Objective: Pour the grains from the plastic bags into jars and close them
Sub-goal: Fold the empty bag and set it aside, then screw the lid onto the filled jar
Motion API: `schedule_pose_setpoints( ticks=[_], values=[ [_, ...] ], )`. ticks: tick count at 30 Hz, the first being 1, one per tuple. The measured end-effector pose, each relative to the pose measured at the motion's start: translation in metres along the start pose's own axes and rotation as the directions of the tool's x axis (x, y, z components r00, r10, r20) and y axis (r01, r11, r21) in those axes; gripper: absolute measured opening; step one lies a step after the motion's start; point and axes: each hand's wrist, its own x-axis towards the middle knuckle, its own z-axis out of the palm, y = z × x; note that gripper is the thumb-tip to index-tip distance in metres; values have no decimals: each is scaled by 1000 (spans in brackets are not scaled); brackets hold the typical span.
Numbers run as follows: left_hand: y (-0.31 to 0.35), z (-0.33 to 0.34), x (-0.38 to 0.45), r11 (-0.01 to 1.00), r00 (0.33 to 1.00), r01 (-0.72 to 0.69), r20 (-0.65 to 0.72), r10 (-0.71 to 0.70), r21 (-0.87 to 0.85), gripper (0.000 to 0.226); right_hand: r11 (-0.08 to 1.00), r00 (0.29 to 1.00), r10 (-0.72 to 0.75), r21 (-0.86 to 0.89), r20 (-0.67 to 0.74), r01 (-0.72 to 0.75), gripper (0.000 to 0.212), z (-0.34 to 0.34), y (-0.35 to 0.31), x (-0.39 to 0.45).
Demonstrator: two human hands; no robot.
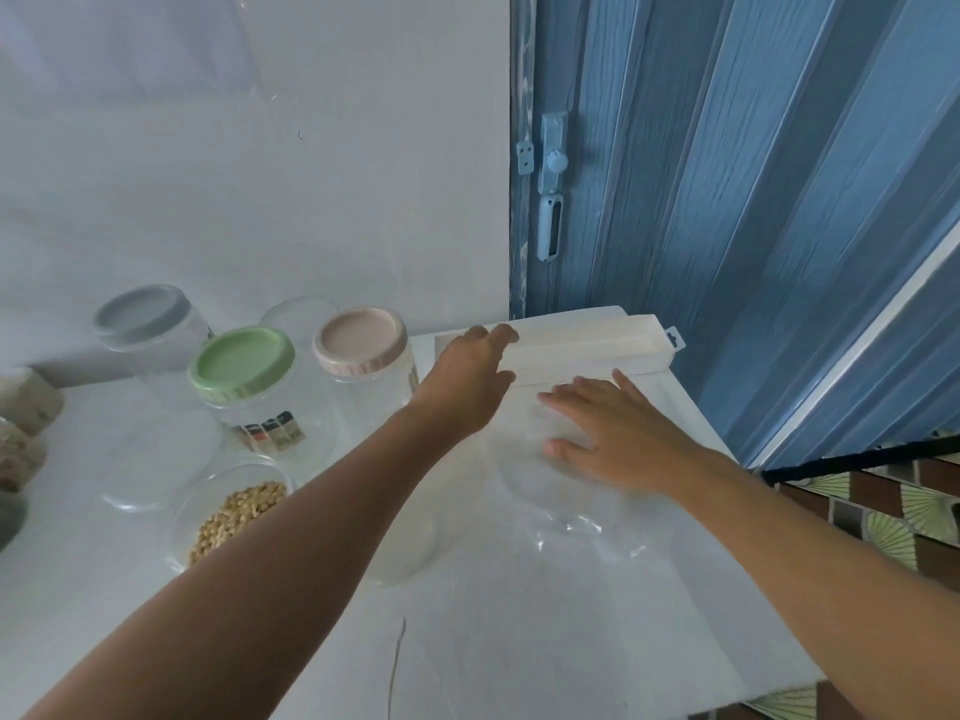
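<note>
Forearms: two bare arms reach forward over the white table (519, 667).
Open jar (244, 511): clear, round, lidless, holding tan round grains; near the left forearm.
Right hand (618, 439): flat, fingers spread and straight, pressing a clear, crinkled plastic bag (571, 527) on the table.
Left hand (470, 379): fingers curled over the end of a long white rectangular box (587, 343); grip not clear.
Lidded jars: clear plastic, ribbed round lids, green (241, 362), pink (360, 345), grey (143, 315), by the wall.
Door (727, 200): blue, wood-grained, folding.
</note>
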Motion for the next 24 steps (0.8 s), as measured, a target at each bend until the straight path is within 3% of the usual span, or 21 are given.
schedule_pose_setpoints(
  ticks=[4, 9, 13, 16, 18, 24],
  values=[
    [1, -38, -49, 1000, 999, 12, -41, -14, -29, 37, 983, 999, -48, 174, -24, 51, 64, -15, -53, -4],
    [-15, -83, -128, 993, 967, 107, -228, -117, -55, 33, 963, 981, -189, 201, 38, 178, 70, -5, -111, -2],
    [-43, -104, -183, 965, 896, 263, -369, -246, -4, 65, 962, 962, -247, 145, 112, 230, 80, 8, -143, 4],
    [-63, -113, -213, 901, 864, 435, -278, -419, -8, 109, 977, 957, -213, 55, 199, 206, 94, 18, -157, 10],
    [-74, -115, -229, 877, 856, 477, -197, -477, -52, 124, 983, 954, -180, 17, 239, 181, 102, 26, -164, 13],
    [-97, -108, -251, 917, 898, 399, -199, -393, -9, 124, 991, 958, -123, -10, 258, 130, 116, 34, -177, 15]
  ],
)
